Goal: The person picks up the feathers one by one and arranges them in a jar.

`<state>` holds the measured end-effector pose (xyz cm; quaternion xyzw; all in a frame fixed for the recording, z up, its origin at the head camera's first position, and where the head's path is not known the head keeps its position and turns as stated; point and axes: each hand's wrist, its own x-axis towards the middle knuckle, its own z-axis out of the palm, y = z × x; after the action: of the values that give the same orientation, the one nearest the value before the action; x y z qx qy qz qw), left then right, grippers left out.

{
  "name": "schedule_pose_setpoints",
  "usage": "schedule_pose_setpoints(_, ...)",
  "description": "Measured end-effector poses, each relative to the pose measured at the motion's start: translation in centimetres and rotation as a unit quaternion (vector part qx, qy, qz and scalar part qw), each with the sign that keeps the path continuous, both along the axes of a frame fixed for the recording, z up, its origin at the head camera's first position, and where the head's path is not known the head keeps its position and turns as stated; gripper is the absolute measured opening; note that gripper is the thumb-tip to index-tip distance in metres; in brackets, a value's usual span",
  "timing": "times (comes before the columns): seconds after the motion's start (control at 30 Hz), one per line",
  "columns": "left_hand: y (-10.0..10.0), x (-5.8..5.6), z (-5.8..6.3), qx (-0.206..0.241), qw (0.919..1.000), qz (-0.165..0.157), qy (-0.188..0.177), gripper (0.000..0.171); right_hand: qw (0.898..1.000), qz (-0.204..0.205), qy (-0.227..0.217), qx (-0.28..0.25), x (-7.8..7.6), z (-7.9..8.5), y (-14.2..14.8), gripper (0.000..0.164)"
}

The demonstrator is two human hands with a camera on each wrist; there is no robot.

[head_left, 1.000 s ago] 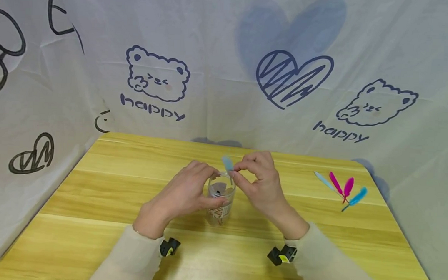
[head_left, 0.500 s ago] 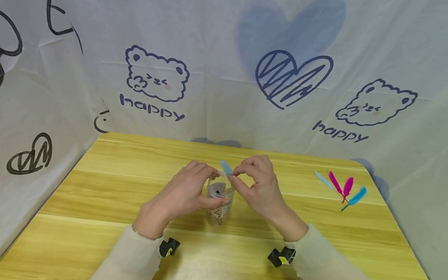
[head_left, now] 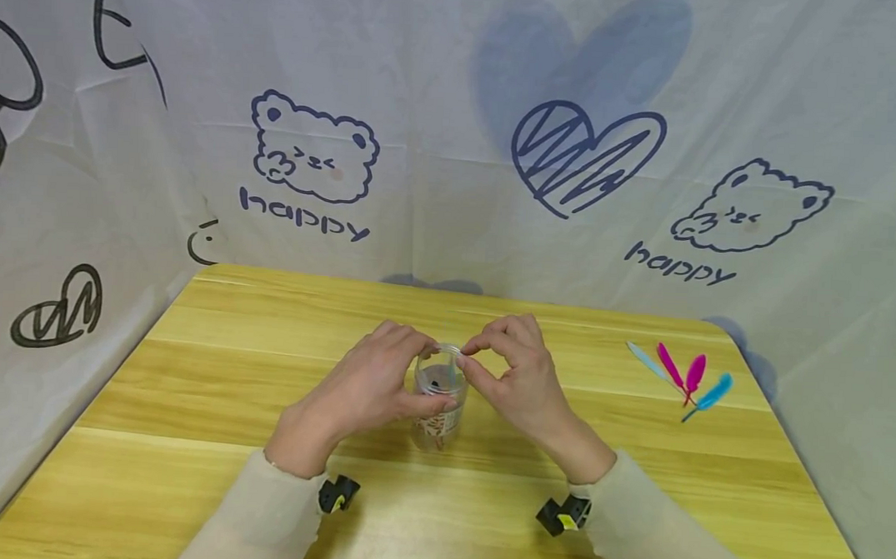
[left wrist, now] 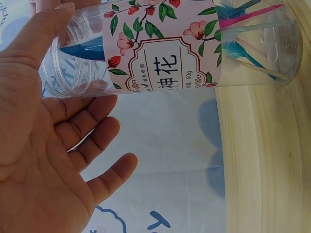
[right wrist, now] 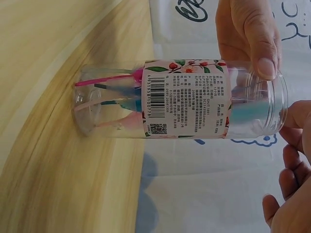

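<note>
A clear plastic jar (head_left: 439, 425) with a flowered label stands upright on the table, uncapped. Pink and blue feathers (right wrist: 112, 78) stand inside, their quills toward the bottom. My left hand (head_left: 361, 384) grips the jar near its mouth, thumb on the near side. At the right of the rim, thumb and forefinger of my right hand (head_left: 522, 374) pinch together around the top end of a pale blue feather (right wrist: 248, 112), which is mostly within the jar. The exact contact is partly hidden by the fingers. A darker blue feather (left wrist: 85, 50) reaches into the jar's neck.
To the right on the wooden table (head_left: 184, 485) lie several loose feathers: a pale blue one (head_left: 645, 361), two magenta ones (head_left: 696, 372) and a bright blue one (head_left: 716, 391). A white cloth (head_left: 451, 205) with drawings hangs behind the table's far edge.
The pale blue feather has gone from sticking up above the rim down into the jar. My right hand has shifted slightly left and down; my left hand has kept its grip.
</note>
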<state>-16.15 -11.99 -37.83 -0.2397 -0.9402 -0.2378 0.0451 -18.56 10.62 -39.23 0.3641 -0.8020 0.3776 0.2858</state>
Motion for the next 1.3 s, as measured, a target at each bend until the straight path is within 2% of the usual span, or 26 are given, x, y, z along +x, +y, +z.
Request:
schedule_pose_setpoints(0.87, 0.03, 0.18, 0.06, 0.005, 1.0000, -0.003, 0.004, 0.068, 0.999, -0.010, -0.044, -0.010, 0.40, -0.56, 0.01, 0.011)
schedule_pose_setpoints(1.3, -0.05, 0.19, 0.12, 0.009, 0.9998, 0.004, -0.018, 0.074, 0.997, -0.018, -0.074, -0.018, 0.70, -0.83, -0.11, 0.008)
